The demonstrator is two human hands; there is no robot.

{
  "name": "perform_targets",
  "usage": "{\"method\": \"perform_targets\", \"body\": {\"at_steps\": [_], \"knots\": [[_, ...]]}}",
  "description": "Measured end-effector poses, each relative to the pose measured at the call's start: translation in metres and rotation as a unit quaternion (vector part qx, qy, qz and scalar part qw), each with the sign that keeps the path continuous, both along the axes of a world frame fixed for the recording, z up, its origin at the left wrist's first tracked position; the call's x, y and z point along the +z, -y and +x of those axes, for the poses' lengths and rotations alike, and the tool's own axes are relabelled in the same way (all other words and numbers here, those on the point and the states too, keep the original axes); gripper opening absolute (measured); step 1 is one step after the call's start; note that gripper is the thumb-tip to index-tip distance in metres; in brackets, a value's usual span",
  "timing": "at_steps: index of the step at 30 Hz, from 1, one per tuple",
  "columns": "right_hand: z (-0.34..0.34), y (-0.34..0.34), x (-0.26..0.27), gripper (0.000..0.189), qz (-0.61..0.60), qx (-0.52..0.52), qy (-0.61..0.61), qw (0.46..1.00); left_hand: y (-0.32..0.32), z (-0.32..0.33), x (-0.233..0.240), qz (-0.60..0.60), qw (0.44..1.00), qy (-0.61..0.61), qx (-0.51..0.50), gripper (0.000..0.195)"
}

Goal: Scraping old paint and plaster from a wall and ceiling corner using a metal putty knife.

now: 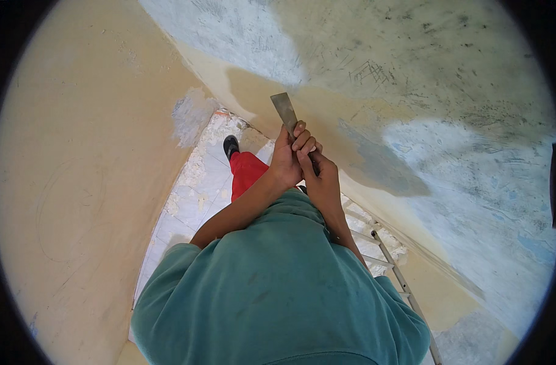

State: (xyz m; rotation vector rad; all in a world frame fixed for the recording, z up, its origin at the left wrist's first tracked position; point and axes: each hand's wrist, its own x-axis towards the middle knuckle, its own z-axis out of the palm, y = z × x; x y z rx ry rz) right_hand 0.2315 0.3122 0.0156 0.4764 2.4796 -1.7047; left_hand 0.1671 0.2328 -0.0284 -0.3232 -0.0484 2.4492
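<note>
A metal paint scraper [284, 108] points up and away from me, its flat, flared blade bare. The fingers of my left hand [287, 159] wrap around it where the blade narrows. Lower down, my right hand [322, 175] grips the handle end, with the thumb laid along it. The two hands touch each other, and the handle is mostly hidden between them. Beyond the blade rises a wall [332, 102] with yellowish paint and patchy, scraped areas; I see no contact between blade and wall.
A metal ladder [399, 273] stands at my right, close to the wall. Another yellowish wall [86, 137] with a scraped patch [193, 117] runs along my left. Paint flakes [193, 169] litter the tiled floor [177, 219] around my shoe [231, 145].
</note>
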Motion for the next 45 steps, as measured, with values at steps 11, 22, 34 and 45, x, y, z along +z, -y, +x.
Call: {"method": "perform_targets", "body": {"at_steps": [11, 22, 34, 45], "knots": [[-0.006, -0.002, 0.025, 0.03, 0.004, -0.011, 0.048, 0.999, -0.007, -0.001, 0.008, 0.098, 0.994, 0.052, 0.017, 0.026], [-0.01, 0.005, 0.033, 0.031, 0.029, -0.017, 0.024, 0.999, -0.003, -0.004, 0.013, 0.115, 0.989, 0.086, 0.015, 0.03], [-0.012, -0.009, 0.012, 0.034, -0.094, -0.018, 0.051, 0.994, -0.004, -0.009, 0.009, 0.039, 0.997, 0.062, 0.012, 0.035], [-0.028, 0.009, 0.007, 0.039, -0.145, -0.003, 0.071, 0.987, 0.014, -0.021, 0.014, -0.106, 0.99, 0.087, 0.029, 0.035]]}}
